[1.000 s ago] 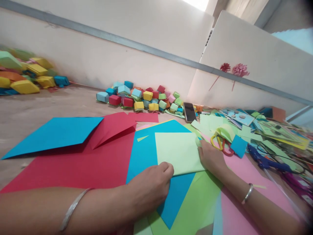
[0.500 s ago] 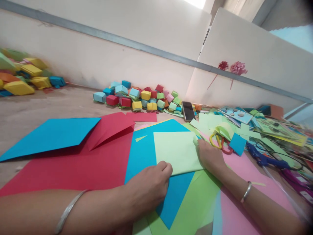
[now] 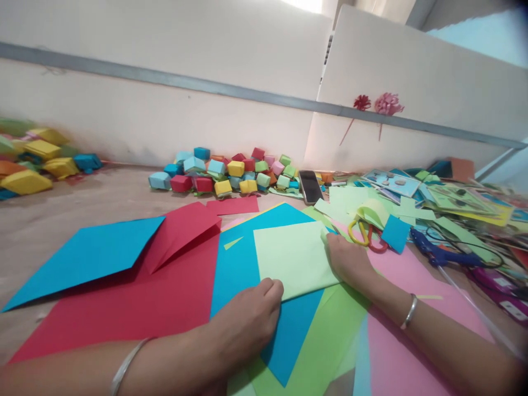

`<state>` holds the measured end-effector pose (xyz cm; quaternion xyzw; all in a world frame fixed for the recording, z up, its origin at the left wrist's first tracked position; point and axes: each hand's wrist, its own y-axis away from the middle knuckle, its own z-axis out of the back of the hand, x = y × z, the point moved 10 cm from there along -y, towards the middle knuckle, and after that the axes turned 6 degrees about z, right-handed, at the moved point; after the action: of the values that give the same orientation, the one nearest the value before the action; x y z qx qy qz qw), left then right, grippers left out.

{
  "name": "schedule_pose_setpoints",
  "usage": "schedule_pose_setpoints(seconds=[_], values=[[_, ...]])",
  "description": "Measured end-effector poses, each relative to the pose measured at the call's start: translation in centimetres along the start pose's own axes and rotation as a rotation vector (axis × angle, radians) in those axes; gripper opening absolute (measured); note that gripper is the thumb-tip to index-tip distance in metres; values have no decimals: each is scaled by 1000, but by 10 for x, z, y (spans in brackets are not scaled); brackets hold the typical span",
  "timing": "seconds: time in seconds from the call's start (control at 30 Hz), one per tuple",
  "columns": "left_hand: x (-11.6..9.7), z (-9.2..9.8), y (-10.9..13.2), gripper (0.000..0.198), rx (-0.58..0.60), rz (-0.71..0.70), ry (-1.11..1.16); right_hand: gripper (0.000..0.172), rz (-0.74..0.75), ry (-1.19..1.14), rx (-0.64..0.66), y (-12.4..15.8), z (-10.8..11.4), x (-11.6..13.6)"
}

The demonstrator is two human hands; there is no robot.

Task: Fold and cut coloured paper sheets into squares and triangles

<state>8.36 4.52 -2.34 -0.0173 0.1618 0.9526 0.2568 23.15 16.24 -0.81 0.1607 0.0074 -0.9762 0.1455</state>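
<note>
A pale green sheet of paper (image 3: 291, 256), with what looks like a folded lower edge, lies over a blue sheet (image 3: 237, 269). My left hand (image 3: 258, 311) is closed at its lower left edge, fingers curled and pressed together on the paper. On the right side, my right hand (image 3: 348, 261) pinches the upper right corner, where a small bit of the paper curls up. Beneath the blue sheet lie green sheets (image 3: 325, 335). To the left, a folded blue sheet (image 3: 91, 253) rests on red paper (image 3: 177, 297).
Small folded paper boxes (image 3: 223, 170) are heaped along the wall, beside a phone (image 3: 311, 187). At right lie scissors with yellow and red handles (image 3: 367, 235), a blue glue gun (image 3: 443, 252) and pink paper (image 3: 412, 341). Two paper flowers (image 3: 388, 104) hang on the wall.
The camera view has tilted and shifted slightly. Both hands stay at the same places on the pale green paper, which looks unchanged.
</note>
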Motion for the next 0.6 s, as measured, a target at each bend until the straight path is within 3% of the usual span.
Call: schedule_pose_setpoints(seconds=[0.17, 0.37, 0.6], values=[[9, 0, -2, 35, 24, 84, 114, 25, 1, 0, -20, 1, 0, 0], [6, -6, -2, 51, 85, 76, 112, 26, -40, 13, -28, 1, -1, -3], [2, -11, -3, 45, 26, -21, 63, 60, -9, 4, 20, 2, -3, 0]])
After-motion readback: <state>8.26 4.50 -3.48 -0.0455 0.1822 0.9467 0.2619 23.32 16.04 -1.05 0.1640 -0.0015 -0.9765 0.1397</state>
